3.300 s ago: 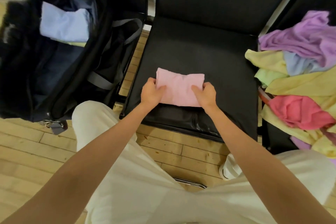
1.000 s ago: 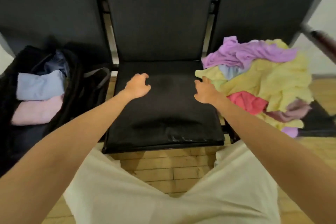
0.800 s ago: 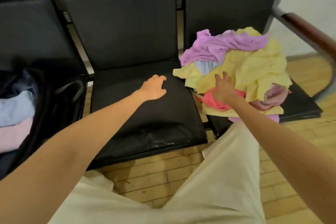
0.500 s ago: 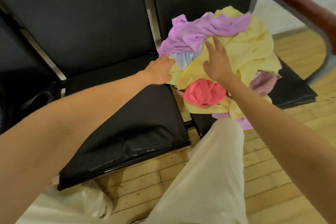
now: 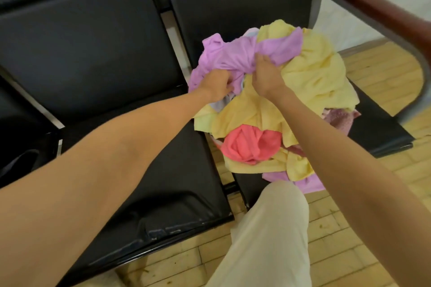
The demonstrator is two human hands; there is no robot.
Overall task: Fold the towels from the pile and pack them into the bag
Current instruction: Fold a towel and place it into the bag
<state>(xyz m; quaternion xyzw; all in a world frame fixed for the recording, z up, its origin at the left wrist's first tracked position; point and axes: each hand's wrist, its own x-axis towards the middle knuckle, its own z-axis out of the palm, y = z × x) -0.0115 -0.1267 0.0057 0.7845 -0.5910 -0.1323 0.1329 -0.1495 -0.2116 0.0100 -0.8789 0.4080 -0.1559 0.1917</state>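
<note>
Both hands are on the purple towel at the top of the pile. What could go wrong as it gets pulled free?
The purple towel drapes over the yellow towels, so lifting with the left hand and right hand may drag them along. Towels already overhang the seat's front edge; the pile could spill onto the floor.

Your view is evenly, softly lit, with pale glare along the front edge of the glossy black leather seat (image 5: 163, 228). Wide-angle bending curves the brown wooden armrest (image 5: 382, 14), and everything looks slightly soft.
</note>
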